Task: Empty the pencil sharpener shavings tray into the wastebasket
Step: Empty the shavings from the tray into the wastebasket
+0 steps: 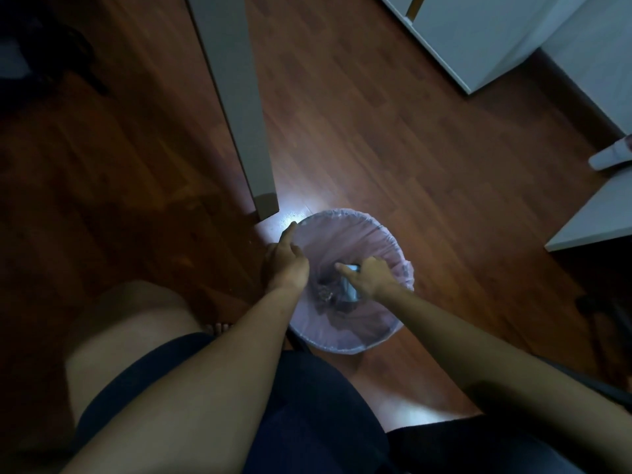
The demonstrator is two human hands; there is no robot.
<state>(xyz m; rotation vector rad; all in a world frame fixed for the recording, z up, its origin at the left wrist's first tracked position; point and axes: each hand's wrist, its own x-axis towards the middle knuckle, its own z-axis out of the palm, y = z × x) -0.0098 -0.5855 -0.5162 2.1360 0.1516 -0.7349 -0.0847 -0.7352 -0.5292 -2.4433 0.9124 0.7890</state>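
Observation:
A round wastebasket (383, 234) with a pale pink plastic liner stands on the wooden floor in front of me. My right hand (371, 277) is over its opening, shut on a small grey shavings tray (352, 290) that points down into the basket. My left hand (285, 260) rests at the basket's left rim, index finger stretched along the liner's edge. Some dark scraps (325, 295) lie at the bottom of the liner. The sharpener body is not in view.
A grey table leg (246, 107) stands just behind the basket on the left. White furniture (478, 39) is at the back right and a white shelf edge (595, 213) at the right. My bare knee (130, 323) is at the lower left.

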